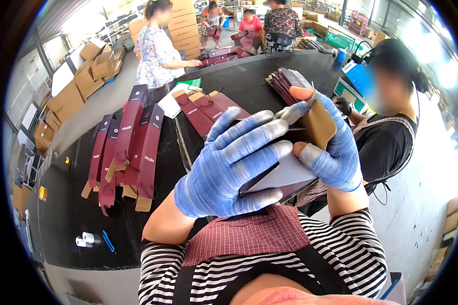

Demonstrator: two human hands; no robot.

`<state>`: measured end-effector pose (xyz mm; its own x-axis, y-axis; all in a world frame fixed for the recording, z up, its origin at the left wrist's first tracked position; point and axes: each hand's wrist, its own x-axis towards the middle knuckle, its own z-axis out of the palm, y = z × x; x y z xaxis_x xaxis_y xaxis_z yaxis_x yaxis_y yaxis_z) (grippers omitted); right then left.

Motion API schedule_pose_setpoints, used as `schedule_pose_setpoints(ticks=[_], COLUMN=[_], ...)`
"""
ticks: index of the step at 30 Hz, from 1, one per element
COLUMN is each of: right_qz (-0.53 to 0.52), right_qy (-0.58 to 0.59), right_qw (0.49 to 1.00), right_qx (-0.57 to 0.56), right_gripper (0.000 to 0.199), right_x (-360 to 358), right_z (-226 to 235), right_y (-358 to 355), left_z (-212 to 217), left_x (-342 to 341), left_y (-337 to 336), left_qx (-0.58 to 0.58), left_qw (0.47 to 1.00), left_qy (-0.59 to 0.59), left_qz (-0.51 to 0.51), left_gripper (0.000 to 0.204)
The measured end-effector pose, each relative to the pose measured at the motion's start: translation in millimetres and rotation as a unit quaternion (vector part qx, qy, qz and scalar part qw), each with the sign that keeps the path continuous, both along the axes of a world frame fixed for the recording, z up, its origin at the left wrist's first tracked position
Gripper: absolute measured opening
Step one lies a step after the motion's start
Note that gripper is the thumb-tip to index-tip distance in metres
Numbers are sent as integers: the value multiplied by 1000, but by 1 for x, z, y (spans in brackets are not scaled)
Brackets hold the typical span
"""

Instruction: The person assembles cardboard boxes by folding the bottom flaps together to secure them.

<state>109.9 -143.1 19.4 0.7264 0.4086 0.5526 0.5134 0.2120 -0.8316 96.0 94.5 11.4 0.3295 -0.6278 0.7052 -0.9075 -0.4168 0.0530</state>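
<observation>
Both my hands wear blue knitted gloves and hold a cardboard box up close in front of my chest. The box [285,175] shows a pale side, a dark opening and a brown inner flap [321,124]. My left hand [239,160] lies across its near left side, fingers stretched over it and thumb along the lower edge. My right hand [336,145] grips the flap end, with bare thumb and fingertip showing past the glove. Much of the box is hidden behind my hands.
Maroon folded boxes [132,147] with cords lie stacked on the black table [61,223] at left; more maroon boxes [208,109] lie farther back. A blue cutter [108,241] and white rolls [85,239] lie near left. A co-worker [392,117] stands close on the right; others work beyond.
</observation>
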Motion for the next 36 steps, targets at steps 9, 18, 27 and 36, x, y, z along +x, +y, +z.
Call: schedule_pose_setpoints(ticks=[9,18,27,36], right_qz=[-60,35,117,9], right_qy=[-27,-47,184,100], right_qw=[997,997,966,990], right_qx=[43,44,142,-98], right_gripper=[96,72,68,29], right_x=[5,15,19,3], right_z=[-21,-22,-4,21], right_y=[7,1,-7,-7], left_z=[-8,-8,-20,-39], left_x=[2,-7,-10,-1], left_y=[1,-12,-26,-31], left_qx=[-6,-52,-65,-96], left_qw=[1000,997,993,991], left_qy=[-15,-14,-36,-74], left_qz=[1,47,97,62], left_gripper=[58,54,54,74])
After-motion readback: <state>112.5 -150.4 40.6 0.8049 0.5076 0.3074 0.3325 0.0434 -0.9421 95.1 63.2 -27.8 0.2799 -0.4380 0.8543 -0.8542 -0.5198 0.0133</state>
